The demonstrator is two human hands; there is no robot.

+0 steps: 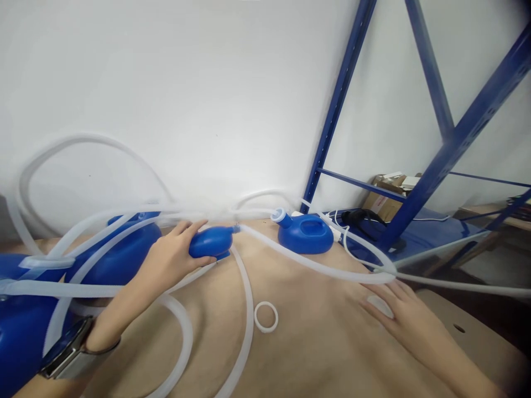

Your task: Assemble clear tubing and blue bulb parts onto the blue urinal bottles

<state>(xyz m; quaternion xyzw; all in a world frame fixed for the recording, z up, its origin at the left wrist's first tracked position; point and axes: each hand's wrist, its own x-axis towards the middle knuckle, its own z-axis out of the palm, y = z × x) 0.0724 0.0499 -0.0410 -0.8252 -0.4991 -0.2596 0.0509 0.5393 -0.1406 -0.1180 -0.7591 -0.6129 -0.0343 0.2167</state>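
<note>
My left hand is wrapped round a blue plastic bottle, its thumb along the near side. A clear nozzle on the bottle points right, and a translucent white tube runs from there towards my right hand. That tube loops across the fingers of my right hand, which are curved about it. Something whitish shows between its thumb and fingers; I cannot make out what. Between the hands stands a blue jug with a handle and a white-capped spout. A white ring lies on the brown covered surface.
Several more blue bottles and coiled white tubes crowd the left side. A blue metal rack rises at the right, with a cardboard box, a power strip and cables behind. A white wall stands at the back.
</note>
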